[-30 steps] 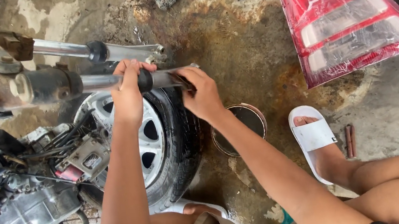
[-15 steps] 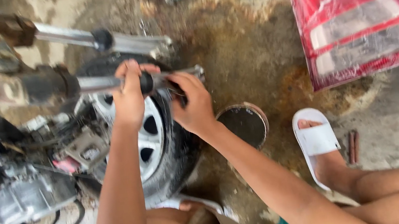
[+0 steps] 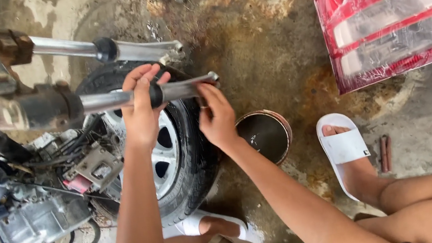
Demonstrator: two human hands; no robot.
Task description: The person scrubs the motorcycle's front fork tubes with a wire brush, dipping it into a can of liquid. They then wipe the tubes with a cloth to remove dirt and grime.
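Chrome fork tube [image 3: 176,90], smooth and cylindrical, juts out above a black rubber tyre [image 3: 192,137] on a grey alloy wheel. Left hand [image 3: 141,113] curls loosely around the tube at its black ring. Right hand [image 3: 219,121] sits half open, fingertips touching the tube's end. Round dark tin [image 3: 267,133] rests nearby on rust-stained concrete.

Soft even daylight, faint shadows, glare on the wrapped tail lamp [image 3: 389,13], sharp focus.

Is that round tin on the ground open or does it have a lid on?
Open. The round tin shows no lid, and you can see straight into its dark inside, beside the white sandal.
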